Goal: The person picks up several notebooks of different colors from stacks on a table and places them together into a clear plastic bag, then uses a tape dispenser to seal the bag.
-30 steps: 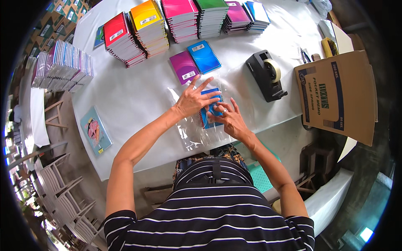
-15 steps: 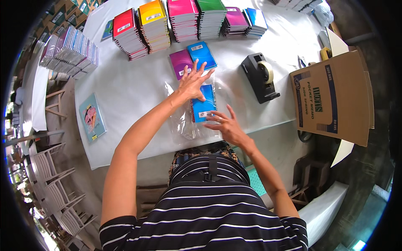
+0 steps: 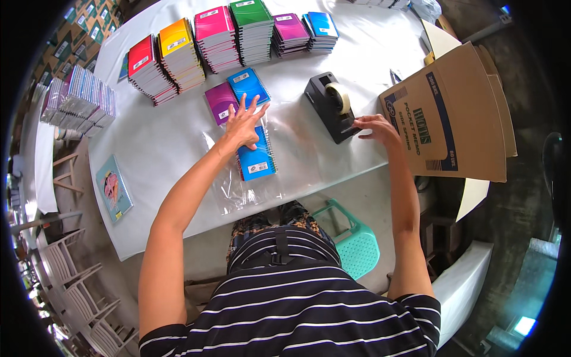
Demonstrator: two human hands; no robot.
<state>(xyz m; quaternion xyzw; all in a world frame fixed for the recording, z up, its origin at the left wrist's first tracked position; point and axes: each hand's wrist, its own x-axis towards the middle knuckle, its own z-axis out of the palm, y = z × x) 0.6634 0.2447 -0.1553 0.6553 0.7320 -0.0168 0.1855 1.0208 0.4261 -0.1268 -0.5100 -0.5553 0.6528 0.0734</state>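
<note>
My left hand (image 3: 242,126) lies with fingers spread over small spiral notebooks, pressing on a clear plastic sleeve. Beneath and beside it are a purple notebook (image 3: 219,100), an upper blue notebook (image 3: 250,83) and a lower blue notebook (image 3: 257,162). The clear plastic (image 3: 232,199) extends under and around the lower notebook. My right hand (image 3: 376,127) is at the front end of a black tape dispenser (image 3: 324,107), fingers bent together by its cutting edge. Any tape between those fingertips is too small to make out. A tape roll (image 3: 338,98) sits in the dispenser.
Tall notebook stacks in red (image 3: 143,56), yellow (image 3: 177,44), pink (image 3: 215,27), green (image 3: 253,21), purple (image 3: 290,30) and blue (image 3: 322,27) line the back. A cardboard box (image 3: 446,113) stands right, wrapped notebooks (image 3: 83,98) left. A teal notebook (image 3: 113,187) lies near the left edge.
My right hand has left the lower blue notebook and reached right to the tape dispenser. My left hand stays spread on the notebooks. The whole view has shifted, with table things now further left.
</note>
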